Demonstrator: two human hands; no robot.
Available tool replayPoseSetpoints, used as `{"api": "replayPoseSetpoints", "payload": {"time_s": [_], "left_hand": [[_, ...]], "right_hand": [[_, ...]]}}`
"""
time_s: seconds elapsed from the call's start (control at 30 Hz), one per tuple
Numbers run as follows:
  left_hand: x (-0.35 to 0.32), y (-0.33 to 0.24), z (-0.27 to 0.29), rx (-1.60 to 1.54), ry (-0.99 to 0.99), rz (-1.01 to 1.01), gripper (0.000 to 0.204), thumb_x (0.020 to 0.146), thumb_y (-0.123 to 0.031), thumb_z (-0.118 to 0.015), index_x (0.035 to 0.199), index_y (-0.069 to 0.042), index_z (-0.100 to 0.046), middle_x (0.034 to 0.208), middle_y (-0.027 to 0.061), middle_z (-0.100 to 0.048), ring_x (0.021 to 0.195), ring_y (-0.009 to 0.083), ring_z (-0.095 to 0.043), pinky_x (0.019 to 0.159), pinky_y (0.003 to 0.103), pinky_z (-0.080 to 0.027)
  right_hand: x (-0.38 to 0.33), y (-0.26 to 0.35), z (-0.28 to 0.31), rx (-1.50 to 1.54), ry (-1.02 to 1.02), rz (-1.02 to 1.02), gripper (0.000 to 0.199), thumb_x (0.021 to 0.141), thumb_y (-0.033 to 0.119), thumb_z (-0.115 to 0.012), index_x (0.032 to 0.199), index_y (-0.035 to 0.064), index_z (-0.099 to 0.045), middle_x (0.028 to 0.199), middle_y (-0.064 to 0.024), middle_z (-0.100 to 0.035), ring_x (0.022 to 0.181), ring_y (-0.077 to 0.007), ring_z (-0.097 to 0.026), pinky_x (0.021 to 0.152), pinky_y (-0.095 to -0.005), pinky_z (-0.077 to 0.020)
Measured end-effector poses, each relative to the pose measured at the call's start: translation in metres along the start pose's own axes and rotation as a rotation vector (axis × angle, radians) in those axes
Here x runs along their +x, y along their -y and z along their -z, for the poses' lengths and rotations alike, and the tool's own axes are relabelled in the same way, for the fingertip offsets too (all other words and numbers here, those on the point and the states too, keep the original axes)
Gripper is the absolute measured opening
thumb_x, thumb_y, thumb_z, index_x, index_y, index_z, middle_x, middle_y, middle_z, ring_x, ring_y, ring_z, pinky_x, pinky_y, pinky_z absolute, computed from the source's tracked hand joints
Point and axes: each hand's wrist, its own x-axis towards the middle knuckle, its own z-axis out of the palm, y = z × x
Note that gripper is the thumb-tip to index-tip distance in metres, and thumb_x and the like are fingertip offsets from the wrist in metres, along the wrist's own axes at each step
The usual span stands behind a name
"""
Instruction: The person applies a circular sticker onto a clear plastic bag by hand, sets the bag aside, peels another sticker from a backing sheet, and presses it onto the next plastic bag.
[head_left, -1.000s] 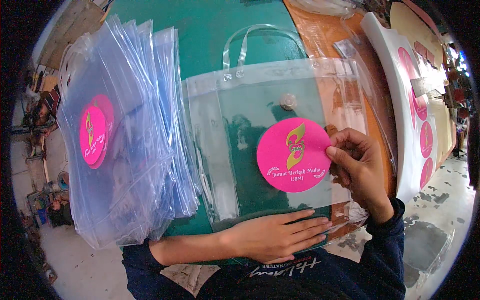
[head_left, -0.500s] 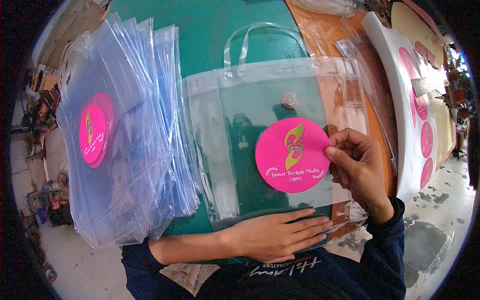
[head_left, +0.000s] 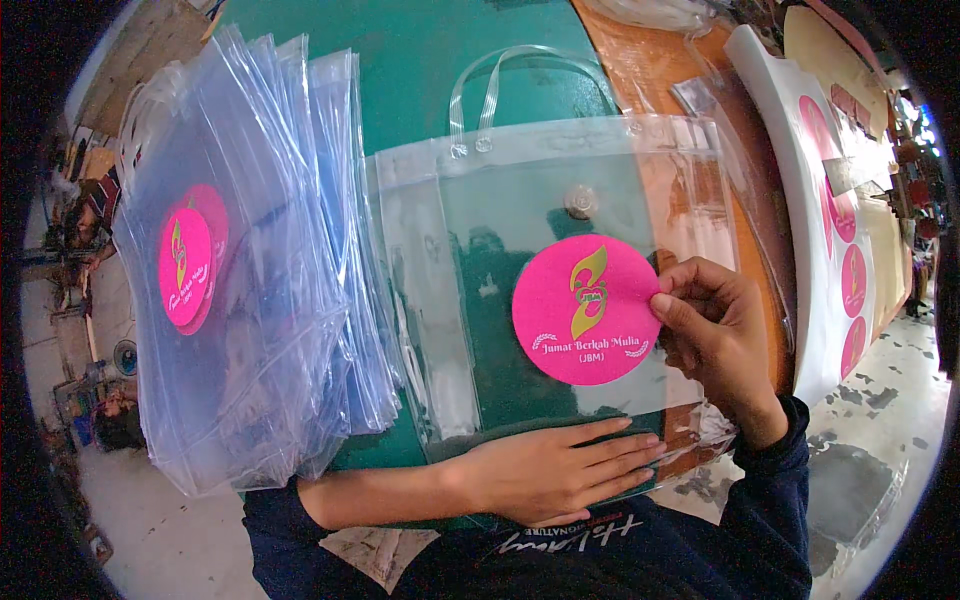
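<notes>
A clear plastic bag (head_left: 440, 300) with transparent loop handles lies flat in front of me, a round snap button (head_left: 581, 201) near its upper middle. Over the bag's front is a round pink sticker (head_left: 575, 350) with a yellow-green emblem and white lettering. My right hand (head_left: 715, 330) pinches the sticker's right edge between thumb and forefinger. Whether the sticker's far side touches the plastic I cannot tell. Stretched flat across the bag's lower edge, my left hand (head_left: 565, 470) has its fingers extended and holds nothing.
At the left stands a thick pile of clear bags (head_left: 260, 330), the top one bearing a pink sticker (head_left: 185, 270). White sheets (head_left: 800, 300) with more pink round stickers lie at the right. The tabletop is green (head_left: 400, 60) and orange-brown (head_left: 620, 40). Other people are in the left background.
The sticker has shifted very slightly to the right. Both hands and the bag stay practically where they were.
</notes>
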Motion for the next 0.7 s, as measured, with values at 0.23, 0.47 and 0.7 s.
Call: {"api": "replayPoseSetpoints", "payload": {"time_s": [0.23,0.47,0.7], "left_hand": [[0.0003,0.0002,-0.0009,-0.005,-0.003,-0.001,0.068,0.085,-0.041,-0.050,0.138,-0.005,-0.030,0.147,0.0128,-0.026,0.136,0.0229,-0.025,0.112,0.042,-0.018],[0.0004,-0.0002,-0.0014,-0.029,-0.007,0.005,0.068,0.084,-0.041,-0.051,0.138,-0.005,-0.030,0.146,0.0130,-0.027,0.136,0.0229,-0.026,0.112,0.042,-0.018],[0.0002,0.0001,-0.0014,-0.036,-0.009,0.001,0.067,0.084,-0.040,-0.050,0.138,-0.005,-0.030,0.146,0.0133,-0.027,0.135,0.0232,-0.026,0.112,0.042,-0.019]], "right_hand": [[-0.0002,0.0010,-0.0008,0.012,0.011,0.017,0.011,0.084,0.011,-0.063,0.088,0.0018,-0.060,0.065,0.0016,-0.057,0.047,-0.0010,-0.045,0.038,-0.0169,-0.0348],[-0.0002,0.0006,-0.0013,0.044,0.004,0.008,0.010,0.084,0.011,-0.064,0.087,0.0022,-0.060,0.064,0.0019,-0.057,0.046,-0.0011,-0.045,0.037,-0.0170,-0.0336],[0.0000,0.0006,-0.0012,0.042,0.008,0.018,0.010,0.084,0.012,-0.064,0.086,0.0028,-0.060,0.064,0.0024,-0.057,0.046,-0.0012,-0.045,0.038,-0.0167,-0.0341]]}}
